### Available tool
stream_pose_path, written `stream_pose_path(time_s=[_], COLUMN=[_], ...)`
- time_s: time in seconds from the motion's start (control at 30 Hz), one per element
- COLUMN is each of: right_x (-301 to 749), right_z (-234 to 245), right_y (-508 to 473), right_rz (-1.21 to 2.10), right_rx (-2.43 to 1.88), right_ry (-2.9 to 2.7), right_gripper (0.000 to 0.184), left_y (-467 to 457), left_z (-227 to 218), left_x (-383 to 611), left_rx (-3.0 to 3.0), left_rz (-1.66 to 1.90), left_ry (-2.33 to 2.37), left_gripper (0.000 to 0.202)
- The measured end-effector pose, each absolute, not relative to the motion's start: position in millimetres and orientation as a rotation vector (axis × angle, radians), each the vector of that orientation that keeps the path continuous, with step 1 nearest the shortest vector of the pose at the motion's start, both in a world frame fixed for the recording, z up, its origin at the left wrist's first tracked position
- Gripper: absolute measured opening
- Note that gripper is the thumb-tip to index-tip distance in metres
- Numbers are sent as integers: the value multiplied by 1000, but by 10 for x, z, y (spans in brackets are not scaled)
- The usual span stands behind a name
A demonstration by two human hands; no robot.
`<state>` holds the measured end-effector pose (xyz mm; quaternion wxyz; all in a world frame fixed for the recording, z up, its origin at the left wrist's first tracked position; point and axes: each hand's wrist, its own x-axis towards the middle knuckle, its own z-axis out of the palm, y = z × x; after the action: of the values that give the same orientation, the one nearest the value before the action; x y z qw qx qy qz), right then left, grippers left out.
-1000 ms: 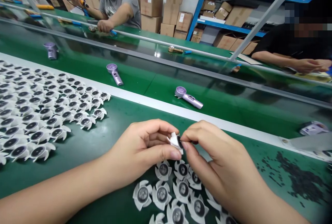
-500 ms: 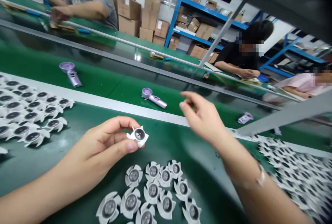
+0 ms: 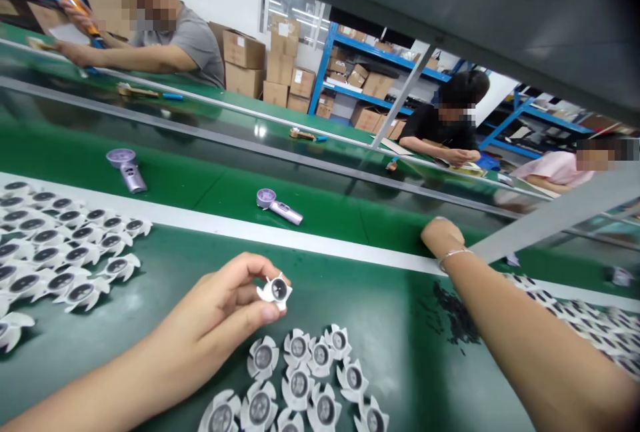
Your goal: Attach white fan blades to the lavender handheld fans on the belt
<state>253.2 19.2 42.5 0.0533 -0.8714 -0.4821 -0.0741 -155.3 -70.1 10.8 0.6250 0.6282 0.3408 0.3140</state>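
Observation:
My left hand [image 3: 235, 315] pinches a small white fan blade [image 3: 277, 291] with a dark round hub, held above the green table [image 3: 165, 325]. Just below it, several more white fan blades [image 3: 300, 382] lie with their grey hubs facing up. My right hand [image 3: 443, 235] is stretched out over the green conveyor belt [image 3: 345, 215], close to a slanted grey post [image 3: 545, 212]. Its fingers are hidden behind the back of the hand and wrist, so what it touches cannot be made out. A lilac handheld fan body [image 3: 280, 207] lies on the belt between my hands.
Another lilac fan body [image 3: 127, 171] lies farther left on the belt. Rows of white fan blades [image 3: 60, 245] cover the table's left, with more at right [image 3: 575, 315]. Small black pieces [image 3: 453, 315] are scattered near my right forearm. Co-workers [image 3: 185, 45] sit across the line.
My right hand has moved right and away from me, from above the table's edge to over the belt. My left hand keeps hold of the fan blade. The camera view has shifted.

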Motion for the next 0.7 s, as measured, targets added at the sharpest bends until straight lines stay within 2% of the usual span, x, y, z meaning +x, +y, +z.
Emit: stream_pose_path(time_s=[0.1,0.3,0.37,0.43,0.57,0.7], right_x=[2324,1131,791,583,443,420], right_z=[401,301,279,283,338,343], right_y=[194,-498,-776,-955,-1051,-1072], right_rz=[-21,546,872,1028,1356,1739], right_rx=[-2686,-2124,-1854,-1691,-1608,-1584], right_ry=[-1397,-1746,-1720,-1717,-1637,-1429], right_gripper=[28,68,68,56,19,14], left_y=[-695,-666,-663,-669,-695,-703], left_z=[99,129,140,147,155,172], left_x=[-1548,-1532,-1534,-1537,-1536,-1527], left_rx=[1409,1242,1252,1278,1324,1260], left_rz=[712,815,855,879,895,909], left_ry=[811,933,948,928,875,851], left_gripper=[23,35,35,35,34,33])
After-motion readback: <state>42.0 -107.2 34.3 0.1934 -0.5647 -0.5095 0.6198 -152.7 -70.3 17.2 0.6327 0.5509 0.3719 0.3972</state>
